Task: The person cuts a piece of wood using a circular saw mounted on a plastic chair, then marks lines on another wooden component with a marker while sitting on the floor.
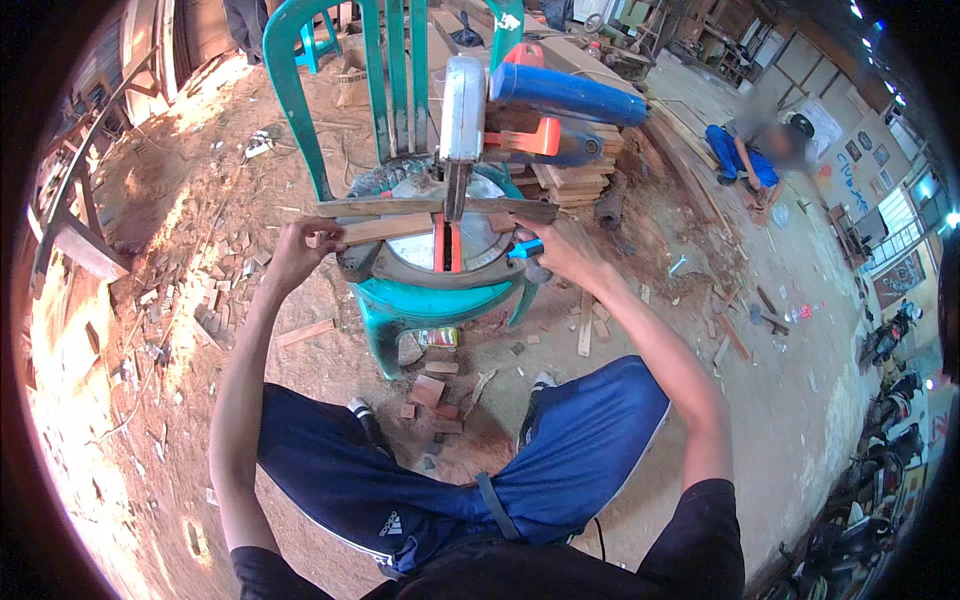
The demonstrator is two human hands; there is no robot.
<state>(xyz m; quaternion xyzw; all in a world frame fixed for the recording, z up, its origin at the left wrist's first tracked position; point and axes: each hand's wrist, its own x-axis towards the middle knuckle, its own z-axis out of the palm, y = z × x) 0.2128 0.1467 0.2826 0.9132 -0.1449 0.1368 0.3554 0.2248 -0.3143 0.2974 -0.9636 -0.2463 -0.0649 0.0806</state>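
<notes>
A miter saw with a silver blade guard and a blue motor housing rests on the seat of a green plastic chair. Its blade is down near the fence, over the round table with an orange slot insert. A wooden strip lies along the fence, left of the blade. My left hand pinches the strip's left end between thumb and fingers. At the fence's right end is my right hand, fingers bent, with a small bright blue object at them; its kind is unclear.
Below the chair lie several wood offcuts and a small can. Stacked boards stand behind the saw. At the far right, another person in blue crouches on the floor. Motorbikes line the right side.
</notes>
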